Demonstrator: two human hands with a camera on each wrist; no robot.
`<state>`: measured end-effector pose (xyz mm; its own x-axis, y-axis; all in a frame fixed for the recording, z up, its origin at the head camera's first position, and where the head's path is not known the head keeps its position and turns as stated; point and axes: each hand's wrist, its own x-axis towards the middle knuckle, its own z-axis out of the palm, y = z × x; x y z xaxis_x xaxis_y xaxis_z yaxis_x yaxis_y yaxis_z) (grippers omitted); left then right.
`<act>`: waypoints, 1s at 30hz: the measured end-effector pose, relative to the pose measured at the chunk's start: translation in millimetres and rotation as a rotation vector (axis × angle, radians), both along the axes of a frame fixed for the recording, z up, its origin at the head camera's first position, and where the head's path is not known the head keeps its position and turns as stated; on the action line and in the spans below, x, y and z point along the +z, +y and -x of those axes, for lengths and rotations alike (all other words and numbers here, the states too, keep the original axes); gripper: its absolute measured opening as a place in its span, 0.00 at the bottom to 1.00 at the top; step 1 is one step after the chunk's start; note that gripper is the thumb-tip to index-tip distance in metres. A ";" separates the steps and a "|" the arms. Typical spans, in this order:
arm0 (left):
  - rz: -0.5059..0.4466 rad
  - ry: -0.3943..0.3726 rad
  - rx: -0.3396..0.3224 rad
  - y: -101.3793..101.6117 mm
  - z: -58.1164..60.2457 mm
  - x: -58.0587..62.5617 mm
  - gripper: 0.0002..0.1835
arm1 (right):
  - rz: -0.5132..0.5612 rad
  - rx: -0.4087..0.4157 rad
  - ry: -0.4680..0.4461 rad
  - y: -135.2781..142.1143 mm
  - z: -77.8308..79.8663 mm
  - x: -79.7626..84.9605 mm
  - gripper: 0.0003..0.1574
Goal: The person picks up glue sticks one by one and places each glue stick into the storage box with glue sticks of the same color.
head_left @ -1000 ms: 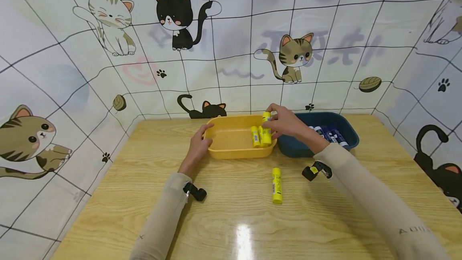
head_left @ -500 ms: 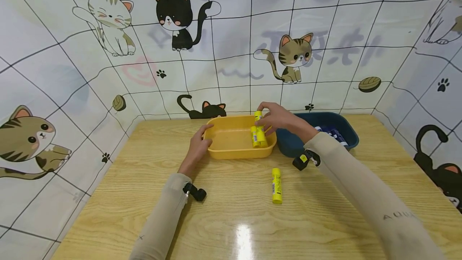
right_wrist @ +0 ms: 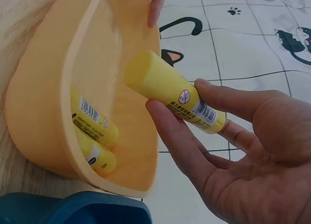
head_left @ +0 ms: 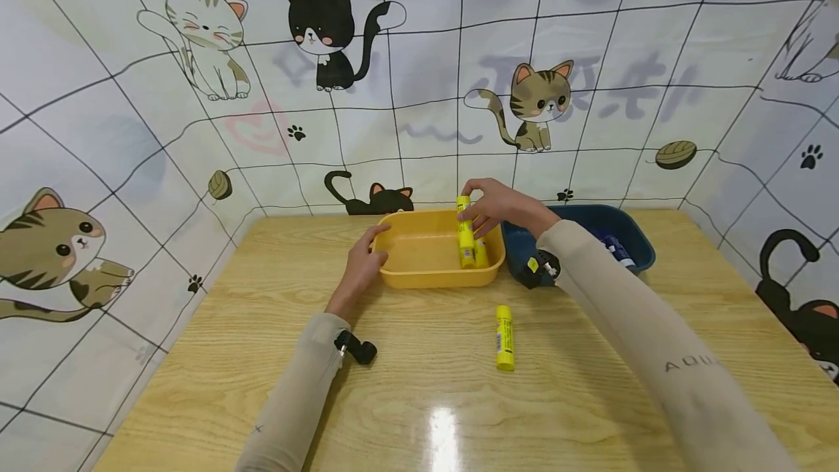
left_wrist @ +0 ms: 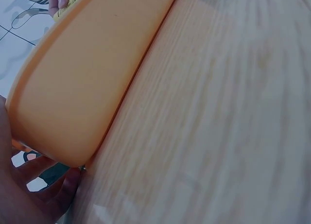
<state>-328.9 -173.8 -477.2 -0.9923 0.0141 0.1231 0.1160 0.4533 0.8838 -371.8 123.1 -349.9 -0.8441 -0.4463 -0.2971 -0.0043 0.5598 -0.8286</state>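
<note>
My right hand (head_left: pixel 505 206) pinches a yellow glue stick (right_wrist: pixel 167 93) between thumb and fingers, above the right part of the yellow plastic bin (head_left: pixel 429 280). The held stick is tilted in the right wrist view, its cap end towards the bin. Two more glue sticks lie side by side inside the bin; the upper one (right_wrist: pixel 95 117) shows a barcode. My left hand (head_left: pixel 363 264) grips the bin's left end, thumb at the front and fingers by the rim. Another yellow glue stick (head_left: pixel 504 339) lies on the table in front of the bin.
A dark blue bin (head_left: pixel 639 242) stands right beside the yellow one, with dark blue and white tubes (head_left: pixel 616 250) in it, partly hidden by my right arm. The wooden table (head_left: pixel 406 377) meets a cat-print backdrop (head_left: pixel 432 115) behind the bins.
My right hand has moved left over the yellow bin with the glue stick in its grip. My left hand keeps its hold on the bin's left end.
</note>
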 end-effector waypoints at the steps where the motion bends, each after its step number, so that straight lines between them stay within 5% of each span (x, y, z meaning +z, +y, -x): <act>1: 0.001 0.000 0.001 0.0 -0.2 0.3 0.35 | -0.003 0.003 -0.001 -0.2 1.7 -1.5 0.29; 11: -0.003 -0.008 0.009 -1.0 -1.2 0.2 0.35 | -0.089 0.023 0.016 -12.7 18.7 -24.2 0.33; 30: 0.003 -0.001 0.007 -0.5 0.2 0.5 0.35 | -0.217 0.067 0.055 -33.8 13.6 -34.5 0.32</act>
<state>-329.1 -174.4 -476.8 -0.9925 0.0078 0.1216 0.1117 0.4566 0.8826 -385.4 89.3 -384.4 -0.8322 -0.4328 -0.3465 -0.0896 0.7218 -0.6863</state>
